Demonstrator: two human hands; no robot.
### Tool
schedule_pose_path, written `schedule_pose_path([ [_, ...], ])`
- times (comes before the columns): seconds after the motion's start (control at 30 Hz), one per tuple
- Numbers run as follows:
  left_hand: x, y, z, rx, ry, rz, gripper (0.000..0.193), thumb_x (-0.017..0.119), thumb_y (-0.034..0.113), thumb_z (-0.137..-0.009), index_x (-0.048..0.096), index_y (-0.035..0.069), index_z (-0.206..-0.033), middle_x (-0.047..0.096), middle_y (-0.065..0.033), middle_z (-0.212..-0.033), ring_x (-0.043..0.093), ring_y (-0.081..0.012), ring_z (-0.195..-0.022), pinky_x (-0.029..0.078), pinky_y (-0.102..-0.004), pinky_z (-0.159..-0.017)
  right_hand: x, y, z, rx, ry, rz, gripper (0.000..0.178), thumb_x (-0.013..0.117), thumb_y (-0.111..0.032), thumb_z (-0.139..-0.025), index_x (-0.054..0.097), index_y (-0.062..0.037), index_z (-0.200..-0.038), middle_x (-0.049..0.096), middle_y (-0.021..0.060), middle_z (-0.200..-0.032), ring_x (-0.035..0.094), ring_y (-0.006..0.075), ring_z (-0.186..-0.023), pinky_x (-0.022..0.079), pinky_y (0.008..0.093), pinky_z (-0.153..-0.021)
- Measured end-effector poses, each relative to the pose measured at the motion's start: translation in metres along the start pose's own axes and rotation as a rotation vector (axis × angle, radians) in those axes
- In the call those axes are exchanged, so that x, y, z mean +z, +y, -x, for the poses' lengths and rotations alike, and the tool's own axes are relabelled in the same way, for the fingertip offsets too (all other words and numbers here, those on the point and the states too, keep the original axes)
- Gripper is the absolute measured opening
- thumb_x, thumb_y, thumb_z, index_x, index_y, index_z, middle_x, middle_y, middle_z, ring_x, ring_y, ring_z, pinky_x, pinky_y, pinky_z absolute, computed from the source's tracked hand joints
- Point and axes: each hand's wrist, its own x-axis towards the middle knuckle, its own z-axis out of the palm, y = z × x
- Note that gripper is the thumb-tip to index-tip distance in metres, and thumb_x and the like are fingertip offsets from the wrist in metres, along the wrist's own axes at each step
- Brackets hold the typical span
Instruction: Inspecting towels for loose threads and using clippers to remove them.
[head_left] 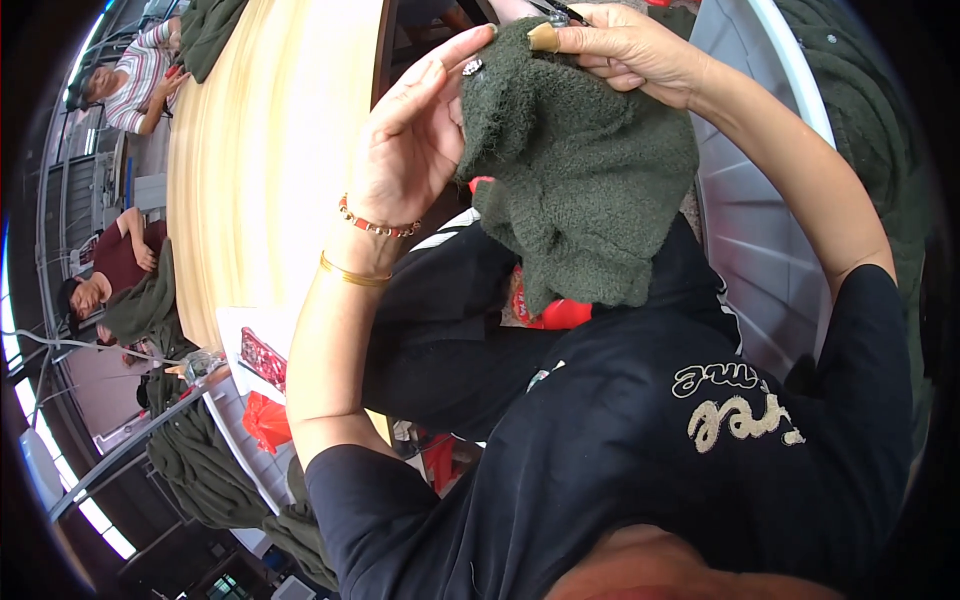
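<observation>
A dark green fuzzy knit garment (600,190) hangs between my raised hands, its lower edge over my lap. My left hand (410,140) is at its upper left edge, palm partly showing, some fingers tucked behind the cloth. A shiny ring shows on that hand and a red beaded bracelet on the wrist. My right hand (640,50) pinches the top edge, a tan wrap on its thumb. A thin black tool with a metal part (562,12) sticks out by the right fingers; its kind is unclear.
A pale wooden table (270,120) lies left. A grey-white plastic bin (750,220) stands right, with green garments (850,90) beyond. A phone (263,358) and a red plastic bag (266,422) sit lower left. Two people (130,85) handle green cloth across the table.
</observation>
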Motion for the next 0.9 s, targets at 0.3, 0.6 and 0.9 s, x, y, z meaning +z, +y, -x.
schedule_pose_path([
  [0.3,-0.031,-0.013,-0.002,-0.232,0.118,-0.990,0.103,0.081,0.026,-0.070,0.015,-0.006,-0.142,0.041,-0.0209,-0.135,0.045,-0.0238,-0.123,0.039,-0.0363,-0.101,-0.031,-0.042,0.009,-0.362,0.181,-0.070,0.021,0.067,-0.028,-0.086,0.057,-0.0119,-0.077,0.033,-0.0102,-0.056,0.023,-0.0001,-0.042,0.017,0.0174,-0.036],
  [0.6,-0.020,-0.123,-0.002,-0.234,-0.046,-0.754,0.074,0.075,0.013,-0.071,0.033,-0.008,-0.130,0.053,-0.0169,-0.119,0.052,-0.0227,-0.110,0.044,-0.0332,-0.093,-0.023,-0.021,0.007,-0.246,-0.437,0.707,0.024,0.070,-0.026,-0.082,0.063,-0.0034,-0.081,0.046,-0.0069,-0.059,0.038,0.0002,-0.050,0.029,0.0205,-0.042],
  [0.9,0.013,0.015,-0.020,-0.046,0.474,-0.350,0.033,0.053,-0.003,-0.075,0.057,0.001,-0.107,0.062,-0.0114,-0.102,0.061,-0.0221,-0.090,0.051,-0.0329,-0.079,-0.024,-0.053,0.025,-0.424,-0.122,0.500,0.025,0.062,-0.025,-0.085,0.065,-0.0077,-0.103,0.052,-0.0068,-0.066,0.038,-0.0011,-0.050,0.026,0.0167,-0.041],
])
